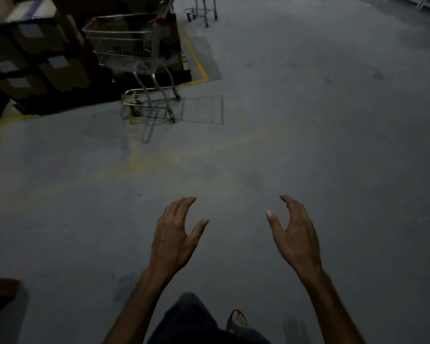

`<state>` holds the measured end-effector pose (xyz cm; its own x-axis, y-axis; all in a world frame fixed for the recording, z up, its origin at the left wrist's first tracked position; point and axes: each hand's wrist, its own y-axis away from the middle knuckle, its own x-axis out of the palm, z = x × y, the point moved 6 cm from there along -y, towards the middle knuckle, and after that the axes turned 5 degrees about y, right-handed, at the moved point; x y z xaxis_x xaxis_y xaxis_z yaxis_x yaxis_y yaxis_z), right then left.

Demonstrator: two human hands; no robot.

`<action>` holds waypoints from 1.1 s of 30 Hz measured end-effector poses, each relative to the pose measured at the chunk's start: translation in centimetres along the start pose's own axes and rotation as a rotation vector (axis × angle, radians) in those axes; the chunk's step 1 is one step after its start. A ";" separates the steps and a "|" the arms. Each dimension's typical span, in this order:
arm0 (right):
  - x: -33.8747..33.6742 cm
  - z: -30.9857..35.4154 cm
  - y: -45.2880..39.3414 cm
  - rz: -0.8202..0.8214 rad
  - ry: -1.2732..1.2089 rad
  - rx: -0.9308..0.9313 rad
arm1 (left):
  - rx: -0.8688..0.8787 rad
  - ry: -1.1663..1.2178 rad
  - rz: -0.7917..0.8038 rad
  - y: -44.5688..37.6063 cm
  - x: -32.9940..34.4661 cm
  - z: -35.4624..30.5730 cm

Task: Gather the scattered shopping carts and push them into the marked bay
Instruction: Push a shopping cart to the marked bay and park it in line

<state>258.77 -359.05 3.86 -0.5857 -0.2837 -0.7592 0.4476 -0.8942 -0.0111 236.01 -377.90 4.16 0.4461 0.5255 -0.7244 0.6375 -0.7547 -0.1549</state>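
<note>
Two carts show. Far left, beside stacked boxes (35,45), the near cart (134,63) stands by a yellow floor line (196,58), well apart from both hands. Left hand (176,234) and right hand (293,234) hover empty, fingers (184,204) curled wide. Second cart (204,11) sits farther off.

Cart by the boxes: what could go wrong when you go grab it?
1. The cart stands tight against the stacked boxes; swinging it out could bump them.
2. The place is dim, so the faded yellow line marking the floor is easy to miss, and the cart might get parked outside it.
3. The foot wears an open sandal; cart wheels could roll over bare toes.
Both hands are open and empty, well short of the cart.
</note>
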 end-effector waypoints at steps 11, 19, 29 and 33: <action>4.5 2.6 -16.7 0.062 0.026 -0.057 | -0.067 0.017 -0.040 -15.4 2.5 3.7; 6.4 7.1 -31.5 0.024 0.060 -0.038 | -0.037 0.056 -0.036 -33.4 3.1 6.1; 8.2 7.2 -44.9 0.001 0.031 0.074 | 0.000 0.062 0.039 -48.8 6.8 6.3; 9.5 6.0 -51.0 0.030 0.026 0.079 | -0.013 0.063 0.041 -53.8 9.4 6.7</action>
<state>226.31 -318.19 1.16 -0.5548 -0.3031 -0.7748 0.4093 -0.9102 0.0630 201.72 -335.00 1.23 0.5109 0.5181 -0.6860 0.6258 -0.7712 -0.1163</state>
